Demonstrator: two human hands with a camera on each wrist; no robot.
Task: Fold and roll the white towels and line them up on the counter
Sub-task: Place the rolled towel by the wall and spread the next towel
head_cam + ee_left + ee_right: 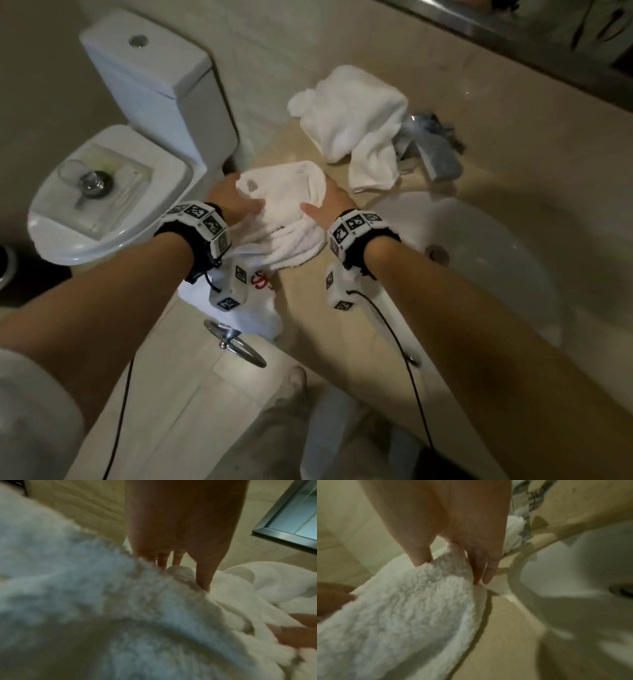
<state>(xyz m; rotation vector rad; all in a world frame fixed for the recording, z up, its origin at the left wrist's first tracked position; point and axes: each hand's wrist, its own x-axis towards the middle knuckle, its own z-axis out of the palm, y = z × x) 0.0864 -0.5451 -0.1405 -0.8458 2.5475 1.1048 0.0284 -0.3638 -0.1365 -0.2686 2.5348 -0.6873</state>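
1. Head cam: both hands are on a bunched white towel (284, 212) lying on the beige counter (342, 325), between the toilet (113, 192) and the sink basin (486, 260). The left hand (236, 202) holds its left side, the right hand (325, 205) its right side. A second towel (356, 120) sits crumpled further back, just beside the chrome faucet (435, 150).
2. Left wrist cam: pretty blurry, but the left hand's fingers (204, 574) point down into the terry cloth (102, 608), thumb on one side of a fold, fingers on the other.
3. Right wrist cam: right hand's fingers (489, 573) and thumb pinch a ridge of the towel (406, 612), next to the basin rim (515, 580).
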